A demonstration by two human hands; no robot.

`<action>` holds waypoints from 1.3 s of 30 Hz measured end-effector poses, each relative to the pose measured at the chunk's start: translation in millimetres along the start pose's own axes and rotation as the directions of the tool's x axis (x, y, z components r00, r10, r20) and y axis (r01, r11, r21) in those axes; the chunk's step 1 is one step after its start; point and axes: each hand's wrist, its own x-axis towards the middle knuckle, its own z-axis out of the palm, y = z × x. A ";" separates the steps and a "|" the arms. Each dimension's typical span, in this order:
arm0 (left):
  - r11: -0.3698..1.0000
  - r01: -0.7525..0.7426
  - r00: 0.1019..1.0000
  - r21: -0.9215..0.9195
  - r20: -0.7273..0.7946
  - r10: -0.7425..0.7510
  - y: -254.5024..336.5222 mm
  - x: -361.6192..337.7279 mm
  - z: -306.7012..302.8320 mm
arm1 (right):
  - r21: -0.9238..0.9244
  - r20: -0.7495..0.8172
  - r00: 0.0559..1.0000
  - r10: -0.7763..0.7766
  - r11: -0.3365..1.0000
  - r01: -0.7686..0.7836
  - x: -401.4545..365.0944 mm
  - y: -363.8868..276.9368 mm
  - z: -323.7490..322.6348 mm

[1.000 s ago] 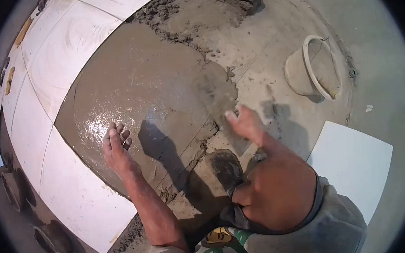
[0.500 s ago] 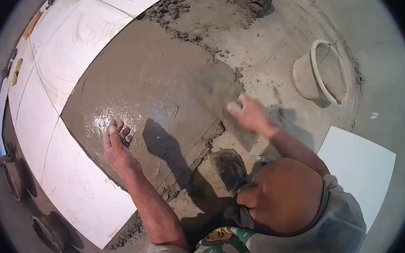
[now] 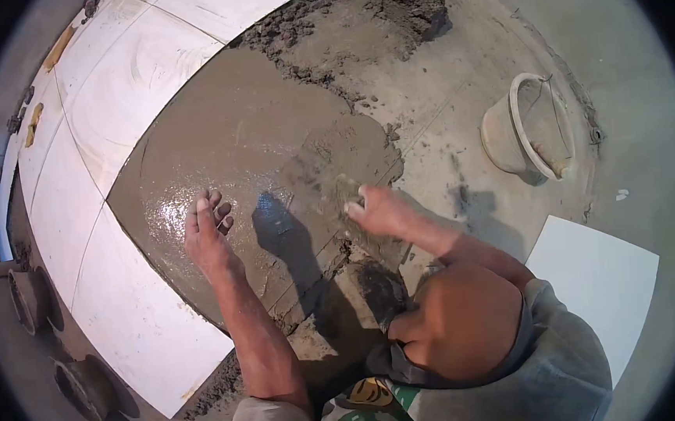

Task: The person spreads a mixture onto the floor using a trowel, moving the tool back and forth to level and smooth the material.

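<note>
Wet grey-brown mortar [image 3: 214,117] lies smoothed over the floor beside large white tiles [image 3: 136,303]. My right hand [image 3: 380,210] is closed around the handle of a trowel [image 3: 343,183], whose blade is smeared by motion over the mortar's right part; its exact outline cannot be made out. Above the shiny left part of the mortar hovers my left hand [image 3: 212,229], fingers loosely curled and apart, with nothing in it. Its shadow falls on the mortar to the right.
A pile of crumbly mortar [image 3: 409,6] lies at the far edge. To the right stands a tilted, dirty bucket [image 3: 504,132], with a loose white tile [image 3: 593,286] nearer me. Two round containers [image 3: 27,299] are at the left. My knee [image 3: 459,323] is bent below my right arm.
My right hand has swept left with the trowel, from the mortar's right edge further over its surface. My left hand has shifted slightly right and stays empty.
</note>
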 end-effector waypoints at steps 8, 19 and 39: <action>0.999 -0.037 0.999 0.003 -0.020 0.037 11.5 -12.0 -6.1 | 0.245 -0.141 0.989 0.034 0.970 0.001 14.6 16.0 -32.5; 1.000 0.008 0.996 -0.027 -0.092 -0.010 -1.7 5.9 -22.1 | -0.082 -0.023 0.971 -0.239 0.968 0.236 39.4 3.4 -1.4; 1.000 0.018 0.992 -0.018 -0.123 -0.020 3.4 8.4 -52.0 | 0.055 -0.121 0.993 -0.018 0.998 0.024 80.6 -8.3 -32.1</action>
